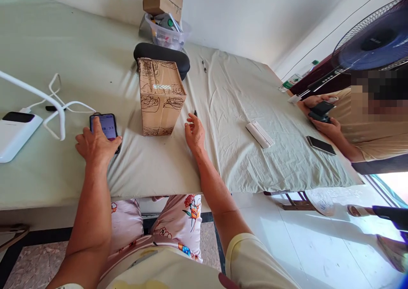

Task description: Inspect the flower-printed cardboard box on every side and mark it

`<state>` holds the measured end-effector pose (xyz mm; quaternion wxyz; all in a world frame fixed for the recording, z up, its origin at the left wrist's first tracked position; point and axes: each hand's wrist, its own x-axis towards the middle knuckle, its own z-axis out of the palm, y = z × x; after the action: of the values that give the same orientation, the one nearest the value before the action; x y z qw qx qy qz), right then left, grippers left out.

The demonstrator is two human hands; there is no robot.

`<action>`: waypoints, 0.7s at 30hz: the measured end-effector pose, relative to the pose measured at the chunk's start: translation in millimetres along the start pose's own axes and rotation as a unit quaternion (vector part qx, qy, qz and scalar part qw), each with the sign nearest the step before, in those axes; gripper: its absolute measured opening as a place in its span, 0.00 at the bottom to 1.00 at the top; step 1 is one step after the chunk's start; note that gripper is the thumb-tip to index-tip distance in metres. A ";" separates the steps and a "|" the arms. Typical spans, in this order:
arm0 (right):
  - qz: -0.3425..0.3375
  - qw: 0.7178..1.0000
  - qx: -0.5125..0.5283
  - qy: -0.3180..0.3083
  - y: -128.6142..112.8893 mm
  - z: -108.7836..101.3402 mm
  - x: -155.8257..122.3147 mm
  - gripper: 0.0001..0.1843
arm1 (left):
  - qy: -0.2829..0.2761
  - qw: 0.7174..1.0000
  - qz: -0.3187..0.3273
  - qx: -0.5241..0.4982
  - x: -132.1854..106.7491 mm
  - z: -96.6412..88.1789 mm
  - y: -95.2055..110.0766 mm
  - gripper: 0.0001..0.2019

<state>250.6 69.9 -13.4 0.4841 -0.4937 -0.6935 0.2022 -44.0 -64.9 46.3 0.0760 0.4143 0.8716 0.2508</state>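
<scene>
My left hand (97,142) is over a dark phone (110,123) lying on the cloth. Its index finger touches the lit screen, which shows digits, and the thumb reaches the phone's right edge. My right hand (195,135) rests on the cloth with fingers loosely bent and apart. A small black tip (195,113) pokes out just behind its fingers; the rest of that thing is hidden. Between my hands stands a cardboard box (162,110) covered in dark scribbles, with a patterned strip on its top.
Behind the box are a black case (162,53) and a clear tub (168,38) of items. A white power bank (19,134) with cables lies left. A pen (204,66) and a whitish object (259,134) lie right. Another person's hands (328,125) hold a dark device.
</scene>
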 end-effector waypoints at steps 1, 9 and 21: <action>0.007 1.000 0.004 -0.002 -0.7 -0.2 -0.3 0.20 | -0.004 1.000 0.007 -0.011 0.3 2.5 0.2 0.48; 0.037 0.998 0.053 0.010 -7.9 -4.8 -1.3 0.20 | 0.047 0.983 0.049 -0.169 4.2 20.5 1.1 0.45; 0.035 0.969 0.234 -0.073 -50.4 -17.7 -8.4 0.22 | 0.205 0.941 0.145 -0.227 -23.4 20.3 24.9 0.52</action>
<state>241.7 37.3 28.9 0.5271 -0.3750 -0.6423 0.4111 -4.9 -61.9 39.5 -0.0495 0.4479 0.7184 0.5300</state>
